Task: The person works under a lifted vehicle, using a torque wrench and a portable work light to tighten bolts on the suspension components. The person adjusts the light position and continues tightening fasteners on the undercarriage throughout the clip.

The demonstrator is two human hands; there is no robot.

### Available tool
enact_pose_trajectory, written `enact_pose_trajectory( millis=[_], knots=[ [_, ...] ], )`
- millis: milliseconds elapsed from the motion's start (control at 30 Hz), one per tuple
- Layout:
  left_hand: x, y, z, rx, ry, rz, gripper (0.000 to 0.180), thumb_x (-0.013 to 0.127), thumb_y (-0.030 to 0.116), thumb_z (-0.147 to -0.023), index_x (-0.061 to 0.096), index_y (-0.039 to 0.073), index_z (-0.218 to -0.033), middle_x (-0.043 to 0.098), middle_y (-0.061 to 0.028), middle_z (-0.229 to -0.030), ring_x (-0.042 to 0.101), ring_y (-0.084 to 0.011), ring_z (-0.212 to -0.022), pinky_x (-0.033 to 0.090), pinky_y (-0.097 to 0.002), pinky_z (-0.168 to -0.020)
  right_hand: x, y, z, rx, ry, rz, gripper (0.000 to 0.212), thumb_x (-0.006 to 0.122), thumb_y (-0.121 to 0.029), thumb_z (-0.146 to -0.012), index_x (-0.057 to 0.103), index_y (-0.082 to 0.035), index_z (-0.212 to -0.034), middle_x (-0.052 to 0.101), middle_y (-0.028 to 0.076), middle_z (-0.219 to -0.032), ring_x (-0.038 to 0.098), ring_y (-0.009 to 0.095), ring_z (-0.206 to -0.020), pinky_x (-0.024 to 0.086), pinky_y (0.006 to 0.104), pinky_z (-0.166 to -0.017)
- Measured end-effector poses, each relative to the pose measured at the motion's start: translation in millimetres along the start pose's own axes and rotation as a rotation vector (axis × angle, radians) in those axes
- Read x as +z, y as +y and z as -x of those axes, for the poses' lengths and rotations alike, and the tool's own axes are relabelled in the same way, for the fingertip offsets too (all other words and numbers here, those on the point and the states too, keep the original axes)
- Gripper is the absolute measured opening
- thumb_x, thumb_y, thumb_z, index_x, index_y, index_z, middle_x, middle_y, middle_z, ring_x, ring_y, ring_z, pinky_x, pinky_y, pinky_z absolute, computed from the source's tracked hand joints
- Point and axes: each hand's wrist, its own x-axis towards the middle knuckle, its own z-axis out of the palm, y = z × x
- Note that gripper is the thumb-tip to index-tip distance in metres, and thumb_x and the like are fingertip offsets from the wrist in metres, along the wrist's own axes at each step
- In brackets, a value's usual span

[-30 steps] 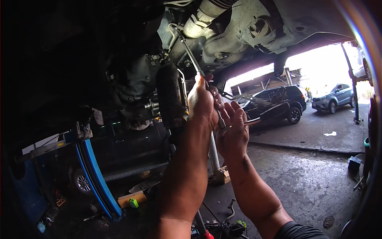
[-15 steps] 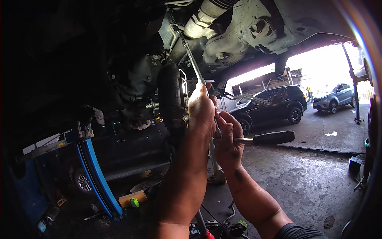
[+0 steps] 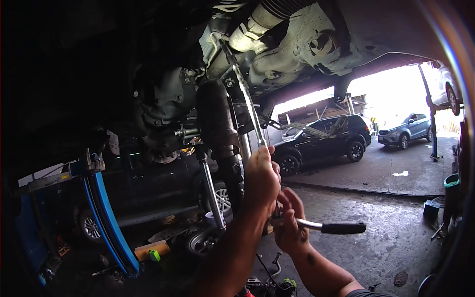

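My left hand [image 3: 262, 175] is wrapped round the lower part of a long, shiny extension bar [image 3: 250, 101]. The bar slants up among the vehicle's underbody parts, its dark upper end close to a thin bent metal pipe [image 3: 213, 54]. Just below, my right hand [image 3: 292, 232] is closed round the head end of a ratchet [image 3: 344, 227], whose black handle sticks out to the right. My fingers partly hide the joint between ratchet and bar. Left of the bar hangs a dark cylindrical part [image 3: 215, 114]. Whether the bar's tip sits on a fastener I cannot tell.
Overhead are a pale ribbed pipe [image 3: 255, 27] and metal suspension parts [image 3: 321, 44]. A blue lift post [image 3: 111, 222] stands at the left. Behind are a black car [image 3: 326, 141] and a grey-blue car [image 3: 408, 129]. Loose parts and a wheel [image 3: 202, 242] lie on the floor.
Both hands and the ratchet have moved lower in the view, and more of the extension bar shows above my left hand. The view itself has shifted a little.
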Motion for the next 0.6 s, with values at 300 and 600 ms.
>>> enact_pose_trajectory(
  millis=[300,600],
  knots=[
    [-11.9,-57.1,69.5,-0.045,-0.019,0.019,0.031,0.042,0.03,-0.104,0.057,0.003,-0.107,0.044,0.0018,-0.06,0.041,-0.0065,-0.05,0.032,-0.023,-0.046,-24.9,-115.4,107.3,1.052,-1.007,0.608,0.025,0.065,-0.015,-0.086,0.06,-0.001,-0.106,0.064,0.024,-0.096,0.062,0.04,-0.086,0.05,0.0462,-0.075],
    [-54.2,-128.7,148.6,0.054,-0.013,-0.338,0.027,0.048,0.027,-0.103,0.057,0.004,-0.113,0.05,0.0006,-0.072,0.047,-0.0066,-0.062,0.04,-0.0268,-0.055,24.7,-182.0,-52.6,-0.146,-0.659,0.956,0.014,0.068,-0.005,-0.084,0.068,-0.004,-0.098,0.07,0.009,-0.09,0.069,0.021,-0.078,0.056,0.0314,-0.068]
  ],
)
